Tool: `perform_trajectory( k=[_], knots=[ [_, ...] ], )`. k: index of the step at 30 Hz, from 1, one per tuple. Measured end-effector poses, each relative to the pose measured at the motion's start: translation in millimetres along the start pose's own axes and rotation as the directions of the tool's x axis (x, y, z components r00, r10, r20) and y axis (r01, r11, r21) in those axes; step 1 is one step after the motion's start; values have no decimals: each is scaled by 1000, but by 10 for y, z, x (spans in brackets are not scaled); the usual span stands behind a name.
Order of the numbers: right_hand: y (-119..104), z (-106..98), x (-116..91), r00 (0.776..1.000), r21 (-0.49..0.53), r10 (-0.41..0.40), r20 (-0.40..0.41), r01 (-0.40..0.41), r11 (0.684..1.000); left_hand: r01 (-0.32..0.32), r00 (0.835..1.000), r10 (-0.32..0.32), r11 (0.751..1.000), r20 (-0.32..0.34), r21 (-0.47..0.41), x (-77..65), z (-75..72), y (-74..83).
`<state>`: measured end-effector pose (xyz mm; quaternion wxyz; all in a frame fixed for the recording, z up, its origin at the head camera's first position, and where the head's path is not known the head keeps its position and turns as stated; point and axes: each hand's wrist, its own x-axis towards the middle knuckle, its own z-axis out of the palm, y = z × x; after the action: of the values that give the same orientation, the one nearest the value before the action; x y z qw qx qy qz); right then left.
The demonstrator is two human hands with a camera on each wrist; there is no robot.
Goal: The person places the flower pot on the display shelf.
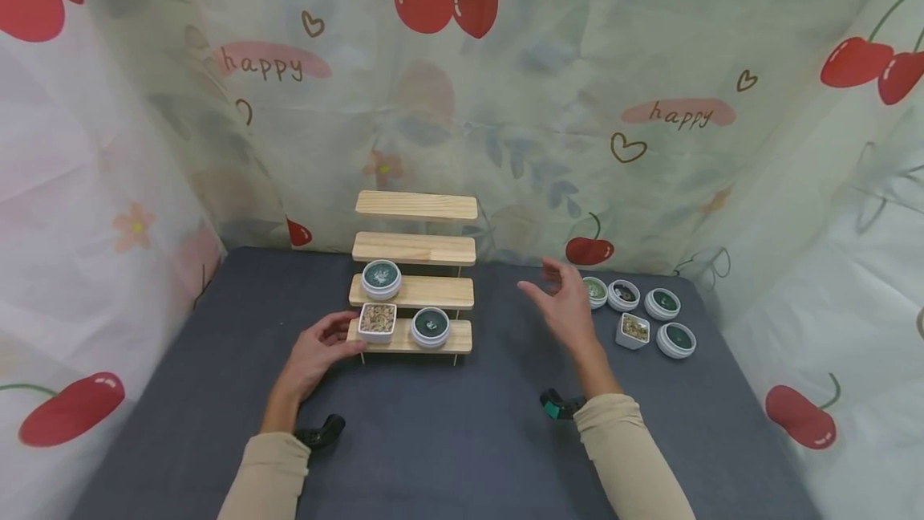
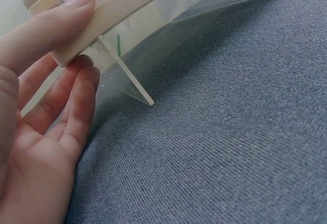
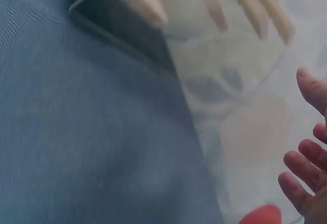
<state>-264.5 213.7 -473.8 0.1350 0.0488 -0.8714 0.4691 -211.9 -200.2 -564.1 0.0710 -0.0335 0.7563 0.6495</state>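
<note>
A stepped display stand (image 1: 411, 245) has wooden shelves on clear supports. My left hand (image 1: 318, 353) pinches the left end of its lowest shelf; in the left wrist view the thumb (image 2: 66, 17) lies on top and fingertips are underneath. On that shelf sit a square white pot (image 1: 378, 322) with beige grainy filling and a round white pot (image 1: 431, 327) with a dark green plant. Another round pot (image 1: 381, 279) stands on the shelf above, at the left. Between the stand and the pots at the right, my right hand (image 1: 566, 307) hangs with fingers spread and nothing in them.
At the back right of the dark grey cloth (image 1: 498, 440) stand several round white pots (image 1: 662, 305) and one square pot (image 1: 634, 331). Curtains (image 1: 520, 79) printed with cherries close off the back and sides.
</note>
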Motion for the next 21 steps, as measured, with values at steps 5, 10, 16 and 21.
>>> perform_trajectory(
  k=[5, 10, 16, 21],
  knots=[
    [197, -94, -11, 999, -86, 27, -24, -29, 996, -2, 1000, 2, 1000, -3, -9, 2, -3, -1],
    [444, -142, 4, 996, -154, 18, -84, -30, 988, -4, 1000, 4, 1000, -1, -8, 1, 0, -6],
    [696, -156, 38, 985, -183, -3, -175, -30, 983, -5, 1000, 5, 1000, 1, -6, 4, 5, -6],
    [818, -151, 57, 976, -196, 26, -218, -70, 978, -3, 1000, 4, 1000, 1, -4, -4, 5, -2]
  ],
)
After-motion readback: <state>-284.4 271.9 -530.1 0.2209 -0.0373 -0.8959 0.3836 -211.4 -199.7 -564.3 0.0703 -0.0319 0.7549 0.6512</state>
